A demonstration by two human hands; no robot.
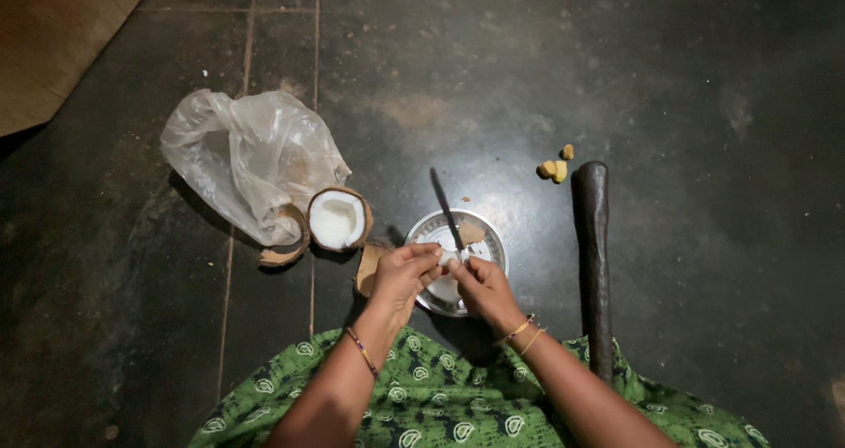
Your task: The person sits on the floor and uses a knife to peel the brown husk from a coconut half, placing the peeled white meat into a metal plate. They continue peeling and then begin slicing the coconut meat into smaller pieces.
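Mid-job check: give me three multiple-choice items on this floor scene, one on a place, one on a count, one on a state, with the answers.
1. Where is the coconut half with white flesh?
A. inside the metal bowl
B. on the floor beside the plastic bag
C. on the green cloth

2. How many yellow pieces lie on the floor near the dark wooden pestle?
A. three
B. one
C. six

3. What does the right hand hold?
A. nothing
B. the pestle
C. a knife

Answers:
1 B, it sits open side up against the bag's edge, left of the metal bowl.
2 A, three small chunks show.
3 C, the blade points away over the bowl while the left hand pinches a white piece.
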